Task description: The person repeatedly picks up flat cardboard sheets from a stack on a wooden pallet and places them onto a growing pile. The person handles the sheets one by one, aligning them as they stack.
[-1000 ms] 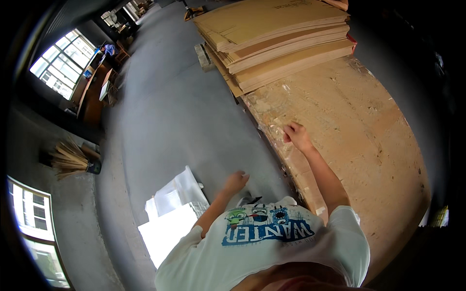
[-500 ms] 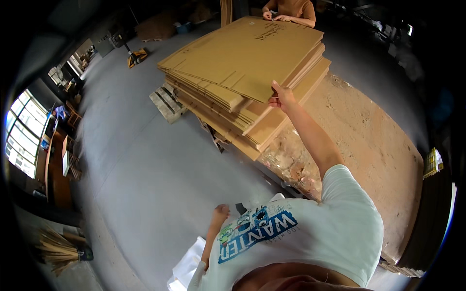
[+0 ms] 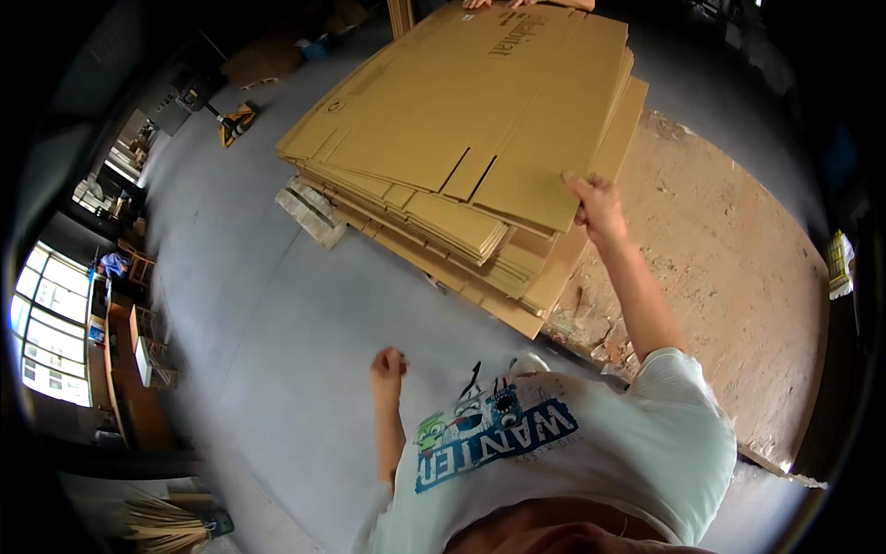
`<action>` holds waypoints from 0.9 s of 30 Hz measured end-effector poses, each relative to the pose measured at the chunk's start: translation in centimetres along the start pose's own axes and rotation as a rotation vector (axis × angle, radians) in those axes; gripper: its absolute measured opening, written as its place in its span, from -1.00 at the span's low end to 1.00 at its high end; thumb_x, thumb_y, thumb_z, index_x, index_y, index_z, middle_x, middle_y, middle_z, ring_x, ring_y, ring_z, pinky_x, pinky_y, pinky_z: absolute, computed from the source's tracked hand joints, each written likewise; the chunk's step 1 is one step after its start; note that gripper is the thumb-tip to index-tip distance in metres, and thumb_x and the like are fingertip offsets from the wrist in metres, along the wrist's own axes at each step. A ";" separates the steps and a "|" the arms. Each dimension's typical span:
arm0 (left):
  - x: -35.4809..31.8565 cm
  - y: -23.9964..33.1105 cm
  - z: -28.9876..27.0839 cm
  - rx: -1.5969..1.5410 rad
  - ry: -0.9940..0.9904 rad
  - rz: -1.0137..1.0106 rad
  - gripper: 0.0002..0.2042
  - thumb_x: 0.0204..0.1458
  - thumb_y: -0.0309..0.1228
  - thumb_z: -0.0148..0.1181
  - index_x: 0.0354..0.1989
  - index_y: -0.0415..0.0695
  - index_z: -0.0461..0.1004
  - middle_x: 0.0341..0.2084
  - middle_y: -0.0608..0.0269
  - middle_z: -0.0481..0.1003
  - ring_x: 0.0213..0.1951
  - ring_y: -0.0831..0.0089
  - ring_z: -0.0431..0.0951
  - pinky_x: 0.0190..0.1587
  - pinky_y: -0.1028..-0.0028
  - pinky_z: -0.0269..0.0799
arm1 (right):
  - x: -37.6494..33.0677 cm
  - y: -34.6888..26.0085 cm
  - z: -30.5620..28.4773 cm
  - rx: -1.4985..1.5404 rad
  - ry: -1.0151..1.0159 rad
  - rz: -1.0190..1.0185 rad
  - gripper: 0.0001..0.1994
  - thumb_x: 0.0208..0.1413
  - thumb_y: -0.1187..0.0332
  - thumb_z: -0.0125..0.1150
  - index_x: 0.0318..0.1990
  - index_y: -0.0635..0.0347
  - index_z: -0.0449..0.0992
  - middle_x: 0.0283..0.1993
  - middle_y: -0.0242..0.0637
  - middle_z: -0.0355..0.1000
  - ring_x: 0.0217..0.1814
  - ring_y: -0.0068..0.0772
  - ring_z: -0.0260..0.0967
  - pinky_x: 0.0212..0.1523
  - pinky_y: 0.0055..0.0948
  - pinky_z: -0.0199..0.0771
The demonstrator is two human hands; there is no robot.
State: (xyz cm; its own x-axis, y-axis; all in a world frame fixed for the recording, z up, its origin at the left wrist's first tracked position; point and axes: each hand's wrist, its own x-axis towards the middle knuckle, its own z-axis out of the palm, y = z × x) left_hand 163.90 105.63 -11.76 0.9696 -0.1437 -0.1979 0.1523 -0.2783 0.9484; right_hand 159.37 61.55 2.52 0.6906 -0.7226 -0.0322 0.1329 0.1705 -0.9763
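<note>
Grip (image 3: pixel 600 208) pinches cardboard (image 3: pixel 443 120), right arm (image 3: pixel 643 294) outstretched

Co-worker's hands (image 3: pixel 522 4) (top edge) are cut off.

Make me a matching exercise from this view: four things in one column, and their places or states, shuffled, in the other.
Things
1. right hand
2. left hand
3. pallet truck
4. bundle of thin strips

Places or states
A. yellow, standing in the upper left of the picture
B. low in the picture, toward its left corner
C. gripping the near corner of the top cardboard sheet
D. in front of the shirt, apart from the cardboard

Pairs: 1-C, 2-D, 3-A, 4-B
</note>
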 end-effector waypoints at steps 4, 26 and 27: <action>8.1 10.9 0.1 -0.044 0.031 0.260 -0.67 0.15 -0.27 0.00 -0.12 -0.33 0.38 -0.43 0.19 0.46 -0.42 0.52 0.46 -0.29 0.53 0.41 | 0.3 -3.3 0.8 0.219 -0.027 0.035 -0.81 0.06 0.35 0.15 -0.43 0.27 0.32 -0.69 -0.47 0.19 -0.82 -0.69 0.00 -0.82 -0.65 -0.04; 48.0 32.5 -11.9 0.917 0.299 0.890 -0.45 0.07 0.05 -0.02 -0.19 -0.31 0.42 -0.40 0.03 0.49 -0.34 0.15 0.48 -0.25 0.32 0.41 | -5.8 -11.2 2.5 0.392 0.285 -0.166 -0.89 0.04 0.53 0.00 -0.31 0.39 0.42 -0.44 -0.22 0.44 -0.51 -0.50 0.41 -0.55 -0.64 0.48; 48.7 33.0 -12.0 0.928 0.197 0.778 -0.44 0.06 0.09 -0.03 -0.22 -0.30 0.43 -0.43 0.08 0.49 -0.38 0.21 0.49 -0.32 0.35 0.43 | -6.5 -11.6 1.2 0.386 0.290 -0.173 -0.93 0.03 0.54 0.02 -0.37 0.35 0.43 -0.43 -0.23 0.43 -0.47 -0.49 0.41 -0.48 -0.61 0.48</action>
State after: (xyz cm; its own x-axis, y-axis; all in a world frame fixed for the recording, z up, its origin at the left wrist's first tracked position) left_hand 218.41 100.79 12.90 0.7662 -0.4495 0.4593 -0.5955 -0.7652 0.2447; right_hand 154.21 65.04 14.36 0.4166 -0.9090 0.0114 0.5187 0.2273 -0.8242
